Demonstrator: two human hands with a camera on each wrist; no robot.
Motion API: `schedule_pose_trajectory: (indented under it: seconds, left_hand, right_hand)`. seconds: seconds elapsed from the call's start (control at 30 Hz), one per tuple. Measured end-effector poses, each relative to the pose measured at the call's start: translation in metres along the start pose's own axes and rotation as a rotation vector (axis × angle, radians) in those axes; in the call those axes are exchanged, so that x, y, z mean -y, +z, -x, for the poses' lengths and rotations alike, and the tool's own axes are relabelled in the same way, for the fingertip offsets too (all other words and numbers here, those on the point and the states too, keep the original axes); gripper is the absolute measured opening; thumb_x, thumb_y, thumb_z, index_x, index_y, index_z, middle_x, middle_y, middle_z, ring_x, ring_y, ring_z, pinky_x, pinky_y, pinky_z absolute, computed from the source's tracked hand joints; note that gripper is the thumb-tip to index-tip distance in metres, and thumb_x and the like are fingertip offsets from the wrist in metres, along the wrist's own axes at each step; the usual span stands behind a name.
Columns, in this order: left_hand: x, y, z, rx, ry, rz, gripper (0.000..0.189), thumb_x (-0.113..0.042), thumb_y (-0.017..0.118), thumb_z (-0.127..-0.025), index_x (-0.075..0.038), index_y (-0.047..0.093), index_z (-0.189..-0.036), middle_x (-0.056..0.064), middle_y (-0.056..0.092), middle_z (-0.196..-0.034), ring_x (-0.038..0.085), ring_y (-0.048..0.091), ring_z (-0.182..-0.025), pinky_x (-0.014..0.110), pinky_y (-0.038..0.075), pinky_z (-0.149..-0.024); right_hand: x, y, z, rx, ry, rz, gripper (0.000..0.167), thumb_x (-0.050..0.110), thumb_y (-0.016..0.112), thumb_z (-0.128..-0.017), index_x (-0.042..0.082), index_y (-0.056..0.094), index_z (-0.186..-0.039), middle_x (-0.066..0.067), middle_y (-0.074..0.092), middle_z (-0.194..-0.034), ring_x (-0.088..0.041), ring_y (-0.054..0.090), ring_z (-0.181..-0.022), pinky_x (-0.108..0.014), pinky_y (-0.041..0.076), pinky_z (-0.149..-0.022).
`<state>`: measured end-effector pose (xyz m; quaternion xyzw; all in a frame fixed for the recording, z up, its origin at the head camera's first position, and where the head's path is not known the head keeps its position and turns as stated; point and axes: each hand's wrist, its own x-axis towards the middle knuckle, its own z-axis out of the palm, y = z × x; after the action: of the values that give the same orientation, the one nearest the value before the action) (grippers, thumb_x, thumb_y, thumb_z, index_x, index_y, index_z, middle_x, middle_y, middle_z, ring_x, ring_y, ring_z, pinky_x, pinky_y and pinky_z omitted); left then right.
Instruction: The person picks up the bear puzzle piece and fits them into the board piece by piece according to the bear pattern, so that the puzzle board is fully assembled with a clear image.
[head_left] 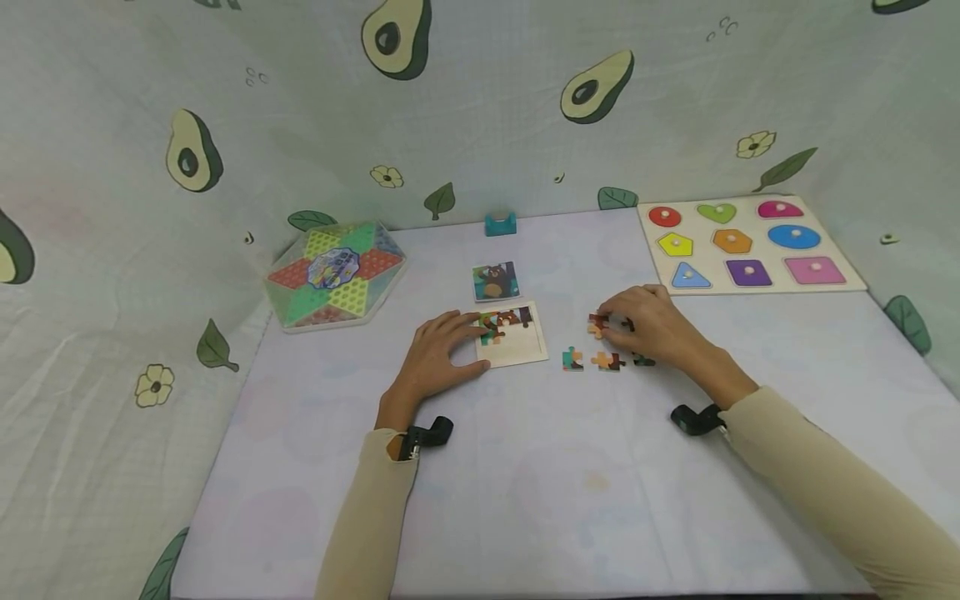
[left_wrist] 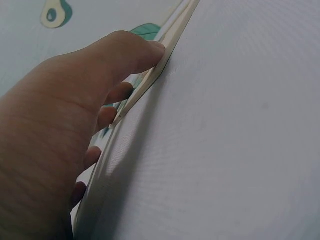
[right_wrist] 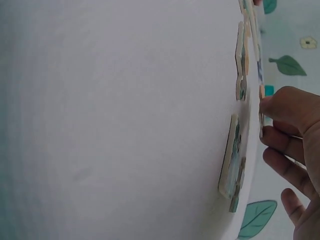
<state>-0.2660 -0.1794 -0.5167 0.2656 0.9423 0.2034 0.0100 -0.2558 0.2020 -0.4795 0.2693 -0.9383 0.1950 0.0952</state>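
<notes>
A light wooden puzzle board (head_left: 517, 354) lies on the table, with several bear-picture pieces (head_left: 514, 317) fitted along its top and upper left. My left hand (head_left: 438, 354) rests on the board's left side, fingers over the upper left and thumb (left_wrist: 145, 55) against its near edge. To the right, my right hand (head_left: 648, 325) pinches a brown and orange puzzle piece (head_left: 597, 326) between thumb and fingers. Loose on the cloth below it are a teal piece (head_left: 572, 359), a brown and orange piece (head_left: 608, 361) and a dark green piece (head_left: 642, 360), partly hidden by the hand.
Behind the board lies a square bear picture (head_left: 496, 282), with a small teal holder (head_left: 500, 224) farther back. A hexagonal game box (head_left: 335, 277) sits at the back left. At the back right is a shape board (head_left: 750, 246) with knobbed, coloured shapes.
</notes>
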Motion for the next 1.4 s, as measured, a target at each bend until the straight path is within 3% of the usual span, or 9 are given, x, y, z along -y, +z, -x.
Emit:
schedule_pose_trajectory:
  seconds: [0.33, 0.67, 0.9, 1.4]
  left_hand:
    - [0.002, 0.002, 0.001, -0.013, 0.016, 0.007, 0.06, -0.064, 0.062, -0.087, -0.035, 0.059, -0.139, -0.01, 0.038, -0.157, 0.021, 0.024, -0.148, 0.052, 0.019, -0.116]
    - [0.0, 0.0, 0.0, -0.002, 0.011, 0.008, 0.06, -0.065, 0.062, -0.087, -0.034, 0.06, -0.139, -0.01, 0.038, -0.157, 0.02, 0.023, -0.148, 0.051, 0.019, -0.116]
    - [0.001, 0.0, 0.001, -0.004, 0.001, 0.002, 0.061, -0.065, 0.063, -0.086, -0.034, 0.06, -0.139, -0.01, 0.038, -0.157, 0.019, 0.023, -0.148, 0.05, 0.017, -0.117]
    - [0.003, 0.001, 0.0, -0.011, 0.017, -0.008, 0.059, -0.064, 0.063, -0.087, -0.035, 0.059, -0.139, -0.01, 0.038, -0.156, 0.019, 0.023, -0.148, 0.05, 0.017, -0.117]
  right_hand:
    - [0.021, -0.001, -0.02, -0.011, -0.055, -0.036, 0.023, 0.019, 0.081, -0.084, 0.012, 0.075, -0.105, -0.001, 0.073, -0.106, -0.024, 0.06, -0.108, -0.051, 0.033, -0.098]
    - [0.037, 0.004, -0.041, 0.047, -0.07, -0.041, 0.023, 0.021, 0.079, -0.086, 0.013, 0.074, -0.107, -0.001, 0.072, -0.109, -0.024, 0.059, -0.111, -0.052, 0.031, -0.1]
    - [0.05, 0.011, -0.056, 0.043, -0.147, -0.055, 0.022, 0.02, 0.078, -0.087, 0.011, 0.074, -0.107, -0.002, 0.072, -0.109, -0.024, 0.06, -0.109, -0.053, 0.033, -0.099]
    - [0.068, 0.024, -0.07, 0.025, -0.232, -0.039, 0.023, 0.019, 0.078, -0.086, 0.01, 0.075, -0.107, -0.003, 0.072, -0.108, -0.026, 0.062, -0.107, -0.056, 0.035, -0.099]
